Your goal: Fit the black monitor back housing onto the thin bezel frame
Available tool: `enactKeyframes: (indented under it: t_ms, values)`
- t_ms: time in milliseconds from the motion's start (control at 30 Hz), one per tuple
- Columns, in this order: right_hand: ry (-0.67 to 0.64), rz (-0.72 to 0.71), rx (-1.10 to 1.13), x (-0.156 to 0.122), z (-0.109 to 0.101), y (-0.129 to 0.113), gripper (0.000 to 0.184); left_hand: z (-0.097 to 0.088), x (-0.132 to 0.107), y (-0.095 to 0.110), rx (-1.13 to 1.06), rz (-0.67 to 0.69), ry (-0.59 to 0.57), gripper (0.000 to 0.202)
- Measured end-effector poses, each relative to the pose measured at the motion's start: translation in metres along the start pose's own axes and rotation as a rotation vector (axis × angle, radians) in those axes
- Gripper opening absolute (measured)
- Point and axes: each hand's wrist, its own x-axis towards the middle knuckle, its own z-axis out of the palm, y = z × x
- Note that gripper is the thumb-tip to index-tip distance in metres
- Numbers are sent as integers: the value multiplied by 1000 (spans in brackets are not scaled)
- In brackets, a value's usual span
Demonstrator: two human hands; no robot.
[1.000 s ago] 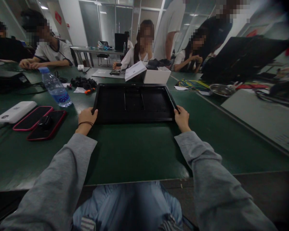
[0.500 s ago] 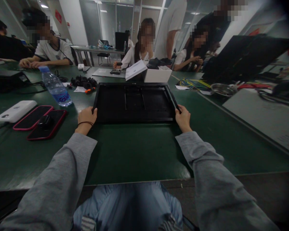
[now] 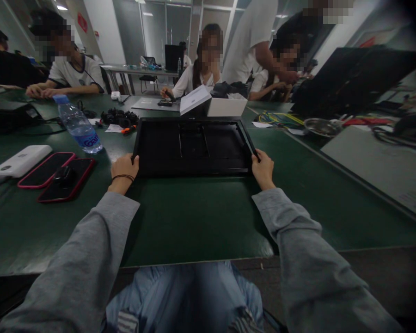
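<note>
A wide black rectangular tray with a raised rim and a smaller rectangular recess in its middle lies in front of me at the green table. My left hand is closed around its left edge, thumb on the rim. On the opposite side, my right hand grips the right edge, its thumb also on top. The fingers under both edges are hidden. Whether the tray rests fully on the table or is slightly raised, I cannot tell.
To the left stand a water bottle, a white power bank and two red-edged phones. Behind the tray is an open white box. Cables, a metal bowl and a grey panel lie right. Several people sit beyond.
Both hands keep their hold on the tray, which has barely shifted; its far edge appears slightly higher. In the background, a standing person in white has reached an arm to the right.
</note>
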Motion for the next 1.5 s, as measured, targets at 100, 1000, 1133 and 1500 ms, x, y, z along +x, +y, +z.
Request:
enactKeyframes:
  t_ms: [100,1000,1133,1500]
  values:
    - [-28,11,20,3,3,7,45,1,1,-1,-11,19,-1,50]
    - [-78,69,-39,4,8,9,42,8,10,-4,-96,-24,-67,54]
    - [-93,123,-71,2,8,5,43,9,11,-5,-108,-31,-60,51]
    - [-96,115,-46,4,8,7,44,11,14,-9,-131,-45,-61,53]
